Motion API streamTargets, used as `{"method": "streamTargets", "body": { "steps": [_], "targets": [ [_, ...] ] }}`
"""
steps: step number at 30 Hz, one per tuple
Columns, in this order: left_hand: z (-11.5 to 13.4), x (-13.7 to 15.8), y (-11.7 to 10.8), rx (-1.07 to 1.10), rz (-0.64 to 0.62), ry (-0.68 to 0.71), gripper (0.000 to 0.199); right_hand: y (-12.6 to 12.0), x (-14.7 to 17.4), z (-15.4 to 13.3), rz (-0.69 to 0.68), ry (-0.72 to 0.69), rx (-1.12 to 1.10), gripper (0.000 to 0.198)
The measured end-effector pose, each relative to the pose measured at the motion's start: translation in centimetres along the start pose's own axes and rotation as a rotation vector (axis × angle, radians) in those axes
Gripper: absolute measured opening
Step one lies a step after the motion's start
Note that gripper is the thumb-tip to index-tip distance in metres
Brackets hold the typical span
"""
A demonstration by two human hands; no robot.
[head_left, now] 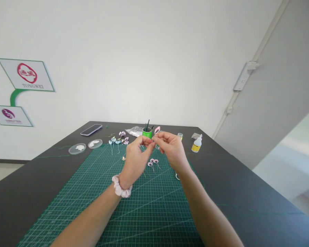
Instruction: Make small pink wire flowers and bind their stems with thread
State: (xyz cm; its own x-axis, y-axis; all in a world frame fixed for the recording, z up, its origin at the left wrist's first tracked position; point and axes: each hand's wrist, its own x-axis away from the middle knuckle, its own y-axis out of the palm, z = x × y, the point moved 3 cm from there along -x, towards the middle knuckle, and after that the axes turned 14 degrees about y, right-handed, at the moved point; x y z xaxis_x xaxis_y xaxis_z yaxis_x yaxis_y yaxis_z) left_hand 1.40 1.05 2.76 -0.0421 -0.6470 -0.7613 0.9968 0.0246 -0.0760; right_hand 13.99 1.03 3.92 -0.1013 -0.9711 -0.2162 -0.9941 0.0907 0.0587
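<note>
A small pink petal on a thin stem stands up between my two hands, above the cutting mat. My left hand is closed, its thumb and fingertips pinching the lower stem. My right hand is closed too, with its fingertips on the stem just under the petal. Beneath the hands, several pinkish-purple petals on wire stems lie on the green cutting mat. Farther left are light-blue petals on stems and purple flowers. My fingers hide most of the held stem.
A green can holding dark tools stands behind my hands, beside a clear plastic bag. At right is a glue bottle. Leftward lie two clear dishes with white pieces and a phone. Scissor handles show by my right forearm.
</note>
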Motion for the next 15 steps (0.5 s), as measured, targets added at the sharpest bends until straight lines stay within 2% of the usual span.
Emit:
{"method": "streamTargets", "body": {
  "steps": [5,15],
  "targets": [
    [0.18,-0.02,-0.09,-0.089,-0.018,0.037,0.014,0.16,0.12,0.0,0.01,0.003,0.016,0.017],
    [-0.06,-0.04,-0.26,-0.069,-0.007,0.01,0.017,-0.37,-0.21,0.32,-0.019,0.018,0.014,0.019]
  ]
}}
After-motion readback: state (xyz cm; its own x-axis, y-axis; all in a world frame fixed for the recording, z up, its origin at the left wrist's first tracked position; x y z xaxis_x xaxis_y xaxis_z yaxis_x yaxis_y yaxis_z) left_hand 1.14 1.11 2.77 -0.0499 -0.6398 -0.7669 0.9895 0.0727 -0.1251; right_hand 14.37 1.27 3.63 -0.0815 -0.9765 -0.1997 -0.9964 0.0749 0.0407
